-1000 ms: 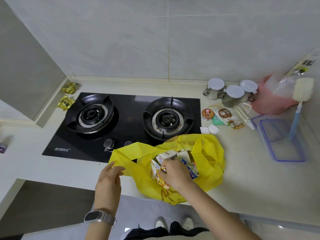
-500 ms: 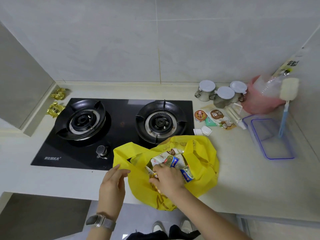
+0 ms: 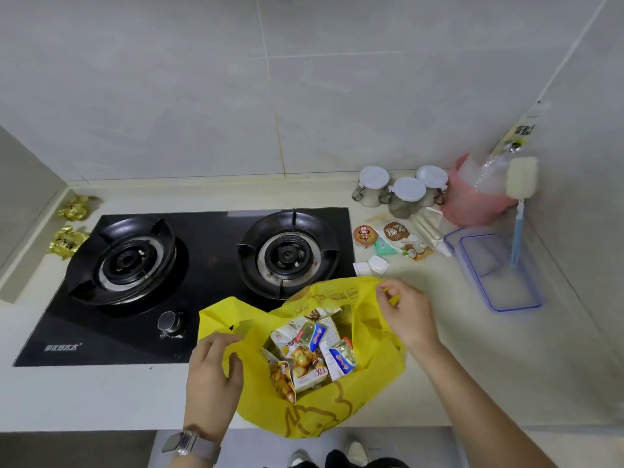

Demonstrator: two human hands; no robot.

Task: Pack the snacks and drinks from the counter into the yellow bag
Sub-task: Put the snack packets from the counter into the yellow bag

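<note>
The yellow bag (image 3: 341,410) lies open at the counter's front edge, in front of the stove. Inside it sit several snack packets (image 3: 309,352), white with nut pictures and blue-labelled sachets. My left hand (image 3: 212,369) grips the bag's left rim. My right hand (image 3: 403,312) pinches the bag's right rim near its far corner. More snacks lie on the counter right of the stove: a round orange-lidded cup (image 3: 365,236), a coconut-print pouch (image 3: 405,241), a green packet (image 3: 385,246) and two small white cups (image 3: 371,265). Two gold-wrapped snacks (image 3: 69,231) lie at the far left.
A black two-burner gas stove (image 3: 189,265) fills the counter's middle. Three lidded glass jars (image 3: 403,192) stand at the back right beside a pink bag (image 3: 472,201). A clear blue-edged box (image 3: 499,268) holds a sponge brush (image 3: 520,197). The counter edge runs just under the bag.
My right hand has come out of the bag, leaving the snack packets inside, and moved up to the bag's right rim. My left hand has closed on the left rim.
</note>
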